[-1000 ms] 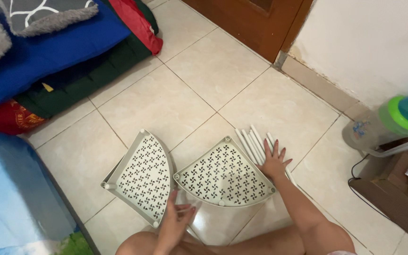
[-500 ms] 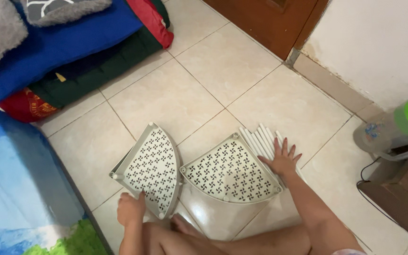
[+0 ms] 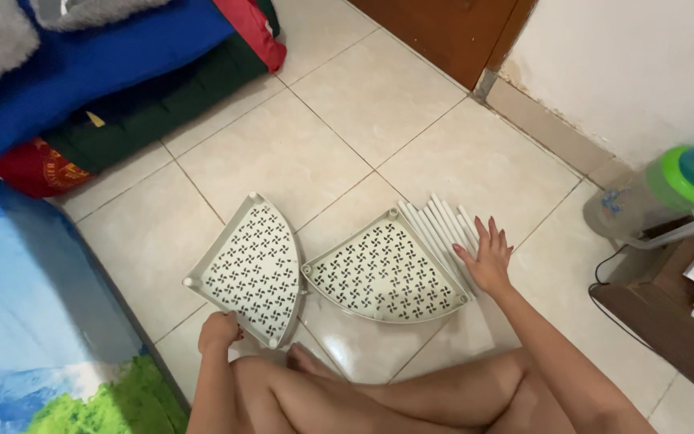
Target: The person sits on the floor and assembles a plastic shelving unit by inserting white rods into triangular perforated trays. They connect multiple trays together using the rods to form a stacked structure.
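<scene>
Left shelf tray (image 3: 251, 265): cream, fan-shaped, pinwheel holes, flat on floor, near edge under left hand (image 3: 220, 331). Second matching tray (image 3: 385, 272) just beside it. White tubes (image 3: 442, 227) lie side by side under right hand (image 3: 490, 261) fingers.

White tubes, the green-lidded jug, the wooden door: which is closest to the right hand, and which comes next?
From the right hand:
1. White tubes, under its fingers, on the floor.
2. Green-lidded jug, off to the right by the wall.
3. Wooden door, at the top, farthest.
</scene>
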